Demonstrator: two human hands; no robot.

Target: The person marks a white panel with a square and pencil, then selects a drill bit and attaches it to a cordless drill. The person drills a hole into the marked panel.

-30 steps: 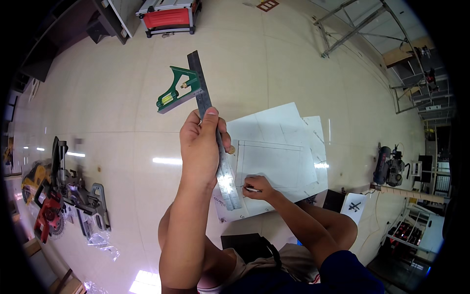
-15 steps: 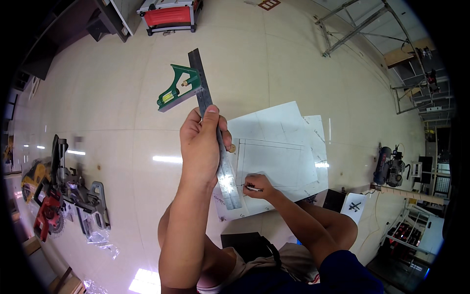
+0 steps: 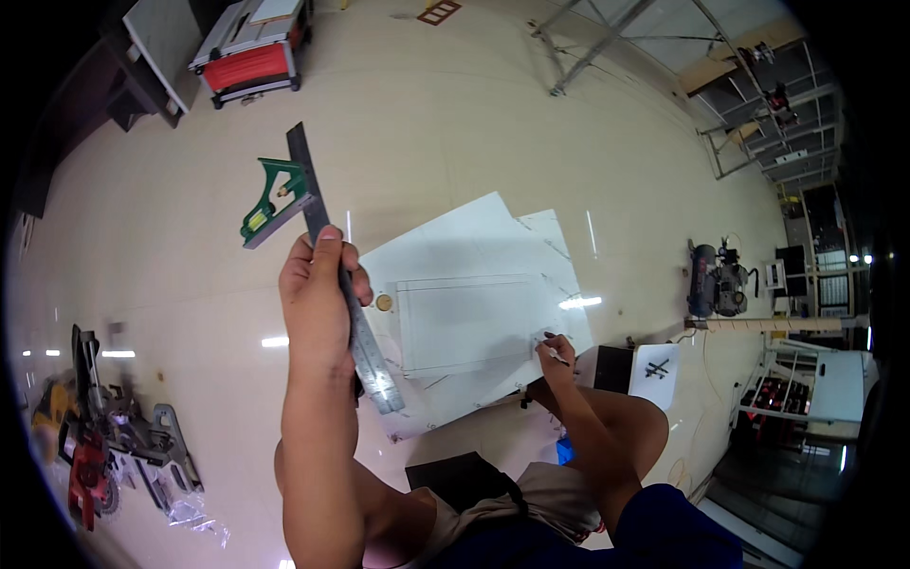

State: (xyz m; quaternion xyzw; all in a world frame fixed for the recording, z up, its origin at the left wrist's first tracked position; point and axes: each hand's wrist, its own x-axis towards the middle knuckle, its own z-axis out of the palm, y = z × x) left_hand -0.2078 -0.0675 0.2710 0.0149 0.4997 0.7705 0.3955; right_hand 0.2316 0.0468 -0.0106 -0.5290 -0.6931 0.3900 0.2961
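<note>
We seem to be marking lines: our left hand (image 3: 322, 294) is clamped on the square (image 3: 309, 185), our right hand (image 3: 562, 372) pinches the pen (image 3: 557, 357) with the sheet (image 3: 464, 322) beneath its fingers, tip contact being unclear, and the next stroke calls for steadiness.

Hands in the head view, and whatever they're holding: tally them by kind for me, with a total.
Hands: 2, the left hand and the right hand
Combination square, in the left hand: 1
Pen, in the right hand: 1
Total: 4
</note>
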